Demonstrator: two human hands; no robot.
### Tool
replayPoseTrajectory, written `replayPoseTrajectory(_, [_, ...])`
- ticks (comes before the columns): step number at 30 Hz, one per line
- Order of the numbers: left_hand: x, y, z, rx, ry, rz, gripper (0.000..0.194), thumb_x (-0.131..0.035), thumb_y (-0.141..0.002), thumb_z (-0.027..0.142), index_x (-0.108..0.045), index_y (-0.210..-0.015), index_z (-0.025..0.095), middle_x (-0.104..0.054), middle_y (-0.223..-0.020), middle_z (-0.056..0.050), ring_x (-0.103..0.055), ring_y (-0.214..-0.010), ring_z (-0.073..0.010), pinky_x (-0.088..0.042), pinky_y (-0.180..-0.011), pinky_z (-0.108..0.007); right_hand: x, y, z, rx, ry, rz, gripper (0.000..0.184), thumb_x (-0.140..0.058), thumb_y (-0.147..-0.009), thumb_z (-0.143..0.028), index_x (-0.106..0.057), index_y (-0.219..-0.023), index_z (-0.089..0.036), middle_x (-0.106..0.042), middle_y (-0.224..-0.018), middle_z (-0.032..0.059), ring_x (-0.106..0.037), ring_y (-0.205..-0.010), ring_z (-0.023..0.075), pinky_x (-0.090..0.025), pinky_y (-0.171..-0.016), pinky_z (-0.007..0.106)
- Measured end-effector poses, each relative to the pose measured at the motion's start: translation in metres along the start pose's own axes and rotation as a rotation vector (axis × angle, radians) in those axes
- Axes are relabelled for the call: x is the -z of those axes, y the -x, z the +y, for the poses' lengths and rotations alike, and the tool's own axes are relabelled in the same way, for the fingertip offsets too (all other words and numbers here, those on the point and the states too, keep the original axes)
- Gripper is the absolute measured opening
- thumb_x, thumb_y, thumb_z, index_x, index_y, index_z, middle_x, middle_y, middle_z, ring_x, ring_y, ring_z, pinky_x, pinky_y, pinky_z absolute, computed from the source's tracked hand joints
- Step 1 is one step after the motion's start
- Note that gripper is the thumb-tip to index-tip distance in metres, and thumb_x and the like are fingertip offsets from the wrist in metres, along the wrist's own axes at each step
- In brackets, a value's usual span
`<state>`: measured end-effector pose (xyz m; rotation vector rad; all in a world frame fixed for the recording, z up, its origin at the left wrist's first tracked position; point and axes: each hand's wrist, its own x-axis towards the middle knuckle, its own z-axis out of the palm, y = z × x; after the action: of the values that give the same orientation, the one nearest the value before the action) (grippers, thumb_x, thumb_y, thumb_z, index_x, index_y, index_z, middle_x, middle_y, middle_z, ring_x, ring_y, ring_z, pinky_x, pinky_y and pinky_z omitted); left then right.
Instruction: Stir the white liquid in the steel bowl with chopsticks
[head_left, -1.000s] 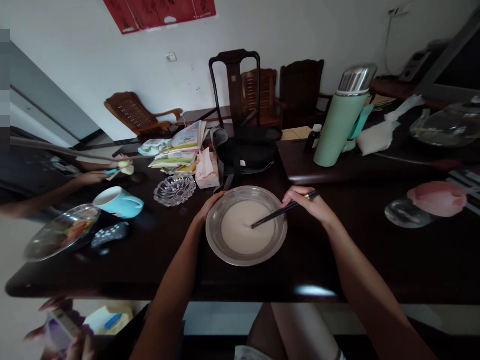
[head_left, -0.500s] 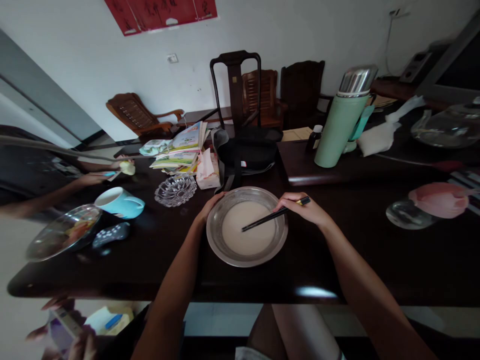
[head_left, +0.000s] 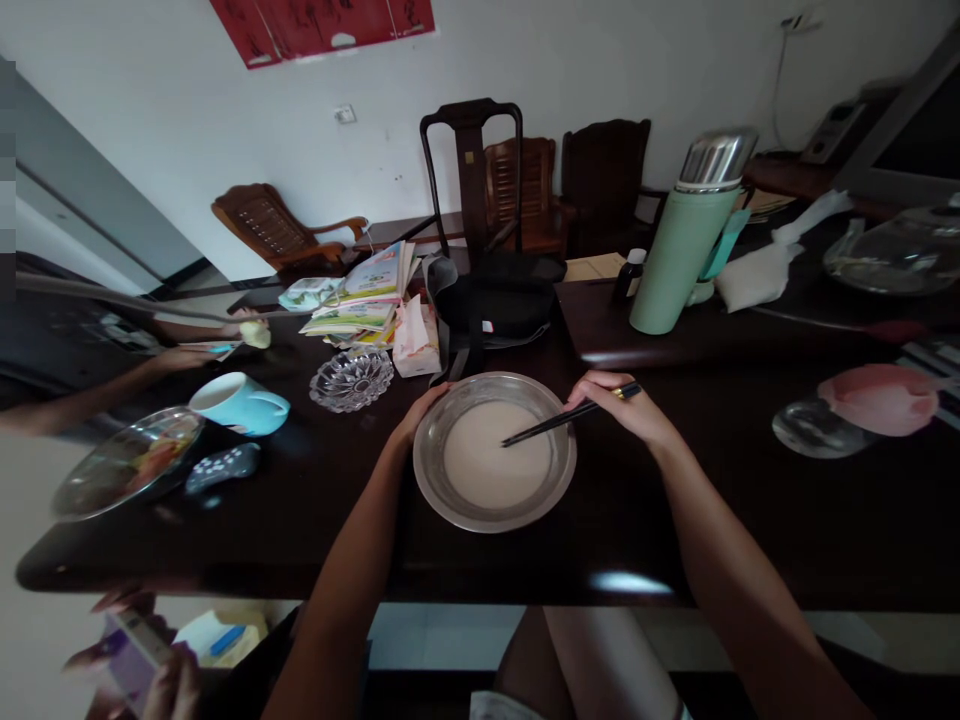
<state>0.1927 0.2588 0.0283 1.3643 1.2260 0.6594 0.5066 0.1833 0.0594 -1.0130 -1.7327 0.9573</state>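
A round metal bowl [head_left: 495, 522] stands on the dark table in front of me, with a pale, milky batter-like liquid [head_left: 491, 475] inside. My left hand [head_left: 427, 408] holds the bowl's left rim, its fingers partly hidden behind the side. Black chopsticks [head_left: 551, 424] with a gold band are gripped in my right hand [head_left: 611, 400], just past the bowl's right rim. Their tips rest at the liquid's surface near the middle of the bowl.
Left: a glass dish [head_left: 351, 380], blue mug [head_left: 238, 404], game controller [head_left: 223, 468] and another bowl [head_left: 90, 485]. A co-worker's hand [head_left: 191, 357] holds a knife near a peeled piece of food. Behind: tissues [head_left: 416, 340], a bag [head_left: 502, 300]. Right: a green thermos [head_left: 682, 260], pink-covered jar [head_left: 817, 430].
My right hand has moved to the right with the chopsticks, and their tips have shifted right and slightly up through the liquid. My left hand and the bowl stay in place.
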Motion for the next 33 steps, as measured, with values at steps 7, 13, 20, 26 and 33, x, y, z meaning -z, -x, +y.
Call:
replayPoseTrajectory(7, [0.0001,-0.0008,-0.0003,-0.007,-0.008,-0.026,0.052,-0.046,-0.066,0.062,-0.057,-0.112,0.041,-0.065,-0.099,0.012,-0.035,-0.124,-0.0261,-0.043,-0.086,-0.047,-0.0063,-0.0014,-0.0023,0.007,0.018,-0.124,0.029,-0.050,-0.088,-0.038,-0.070,-0.081,-0.018,-0.071,-0.084,0.0048,-0.065,-0.081,0.0187,-0.047,-0.074,0.029])
replayPoseTrajectory(13, [-0.0015,-0.0023,-0.0030,-0.040,0.093,-0.039,0.059,-0.047,-0.069,0.061,-0.055,-0.121,0.033,-0.063,-0.108,0.009,-0.029,-0.129,-0.0277,-0.039,-0.094,-0.049,-0.0048,-0.0015,-0.0024,-0.013,-0.040,-0.045,0.032,-0.048,-0.089,-0.039,-0.068,-0.075,-0.018,-0.071,-0.074,0.0043,-0.066,-0.073,0.0181,-0.049,-0.071,0.030])
replayPoseTrajectory(20, [-0.0025,-0.0001,0.0001,-0.001,0.080,-0.061,0.052,-0.046,-0.071,0.063,-0.057,-0.115,0.039,-0.061,-0.111,0.013,-0.026,-0.130,-0.0264,-0.036,-0.098,-0.047,-0.0039,-0.0019,-0.0028,0.003,0.036,-0.042,0.032,-0.049,-0.088,-0.040,-0.070,-0.077,-0.018,-0.071,-0.080,0.0042,-0.065,-0.079,0.0184,-0.047,-0.073,0.028])
replayPoseTrajectory(26, [-0.0023,0.0008,0.0007,-0.003,0.095,-0.097,0.055,-0.045,-0.069,0.066,-0.056,-0.116,0.040,-0.061,-0.112,0.013,-0.028,-0.130,-0.0292,-0.035,-0.099,-0.049,-0.0059,-0.0023,-0.0024,-0.009,0.006,-0.134,0.033,-0.048,-0.088,-0.041,-0.070,-0.079,-0.018,-0.072,-0.081,0.0048,-0.065,-0.078,0.0187,-0.047,-0.072,0.028])
replayPoseTrajectory(33, [0.0011,-0.0036,-0.0057,-0.044,0.079,-0.117,0.056,-0.044,-0.069,0.060,-0.052,-0.120,0.039,-0.062,-0.110,0.011,-0.027,-0.129,-0.0286,-0.034,-0.099,-0.051,-0.0024,-0.0014,-0.0029,-0.001,0.015,-0.034,0.031,-0.049,-0.088,-0.039,-0.070,-0.076,-0.019,-0.071,-0.078,0.0041,-0.065,-0.077,0.0184,-0.047,-0.074,0.029])
